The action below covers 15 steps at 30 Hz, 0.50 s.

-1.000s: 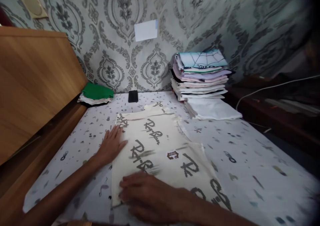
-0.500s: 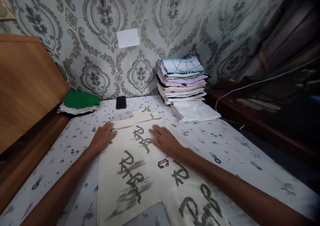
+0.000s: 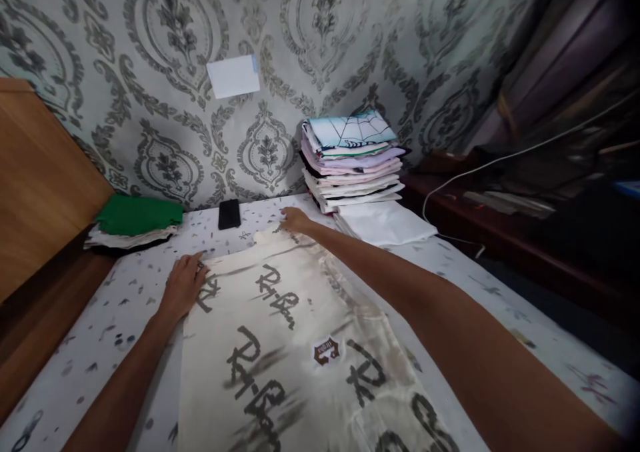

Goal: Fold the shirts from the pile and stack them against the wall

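Note:
A cream shirt [image 3: 220, 352] with dark brush-style lettering and a brown-and-white logo patch lies spread lengthwise in front of me. My left hand [image 3: 186, 284] rests along its upper left edge, fingers laid over the cloth. At the collar end, my right hand [image 3: 296, 220] has its fingers bent in around the fabric, though the fingertips are partly hidden. The right side of the shirt, below my right forearm, looks creased and uneven.
A tall stack of folded clothes [image 3: 353, 165] stands by the wall, with a folded white cloth [image 3: 387, 222] before it. A black phone [image 3: 229, 214] lies left of centre. A green folded garment [image 3: 140, 214] tops a smaller pile beside the wooden furniture [image 3: 45, 185]. A white cable [image 3: 480, 169] hangs right.
My right hand has moved from the upper part of the shirt forward to its collar. My left hand stays at the left edge, its fingers closer together. The view has shifted slightly right.

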Motion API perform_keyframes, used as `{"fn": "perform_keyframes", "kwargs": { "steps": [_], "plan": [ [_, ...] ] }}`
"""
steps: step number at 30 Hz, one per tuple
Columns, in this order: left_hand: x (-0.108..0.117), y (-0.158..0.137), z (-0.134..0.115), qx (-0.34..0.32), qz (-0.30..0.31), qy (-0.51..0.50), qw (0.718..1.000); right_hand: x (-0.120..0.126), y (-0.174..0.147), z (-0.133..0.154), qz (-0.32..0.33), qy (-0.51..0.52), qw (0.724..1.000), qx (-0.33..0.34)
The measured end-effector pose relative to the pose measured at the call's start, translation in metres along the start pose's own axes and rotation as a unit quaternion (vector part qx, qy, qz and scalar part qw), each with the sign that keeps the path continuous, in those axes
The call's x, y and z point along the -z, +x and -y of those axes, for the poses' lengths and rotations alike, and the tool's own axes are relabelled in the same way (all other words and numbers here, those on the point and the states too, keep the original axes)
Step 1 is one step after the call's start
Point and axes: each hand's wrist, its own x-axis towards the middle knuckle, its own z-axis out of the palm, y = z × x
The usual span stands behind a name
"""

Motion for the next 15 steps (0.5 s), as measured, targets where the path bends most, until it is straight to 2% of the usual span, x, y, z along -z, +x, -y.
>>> {"fn": "perform_keyframes", "kwargs": {
  "steps": [4,7,12,15],
  "plan": [
    [0.002,-0.001,-0.001,0.009,-0.008,0.007,1.000,-0.003,0.016,0.004,0.025,-0.002,1.000,-0.004],
    [0.006,-0.003,-0.004,0.010,-0.022,0.001,1.000,0.007,0.011,0.003,0.019,0.005,1.000,0.004],
    [0.021,-0.005,-0.010,0.024,-0.038,-0.036,0.998,0.036,-0.025,0.000,-0.023,0.035,0.999,0.012],
    [0.036,-0.006,-0.016,0.046,-0.022,-0.052,0.997,0.053,-0.057,-0.002,-0.054,0.102,0.993,0.011]
  ]
}}
